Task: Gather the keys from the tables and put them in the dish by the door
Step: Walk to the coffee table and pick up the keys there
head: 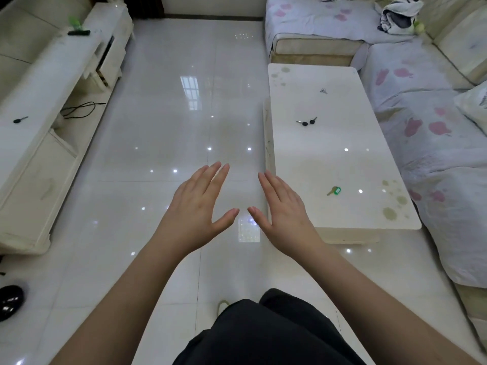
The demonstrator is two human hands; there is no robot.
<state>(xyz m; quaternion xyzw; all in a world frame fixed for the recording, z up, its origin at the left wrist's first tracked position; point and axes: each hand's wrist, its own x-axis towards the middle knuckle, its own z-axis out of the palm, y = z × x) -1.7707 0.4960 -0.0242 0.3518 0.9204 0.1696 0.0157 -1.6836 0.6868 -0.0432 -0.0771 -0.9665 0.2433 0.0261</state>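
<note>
On your far left, a black-headed key [19, 119] lies on the white cabinet [39, 83], close to its front edge, and further back on the same top sits a dark bar [78, 32] with something green on it. A black cable [79, 109] loops on the floor just in front of the cabinet.

Your left hand [196, 206] and right hand [286, 209] are both spread flat, palms down, fingers straight, thumbs nearly meeting over the glossy floor; neither has hold of anything.

To your right, on the white coffee table [369, 154], a key with a green tag [334, 191] lies near the near edge. Two black-headed keys [307, 121] touch each other mid-table toward the left edge, and a small metal bunch [323, 91] sits toward the far edge. No writing can be read on any tag or surface. No dish is in view.
</note>
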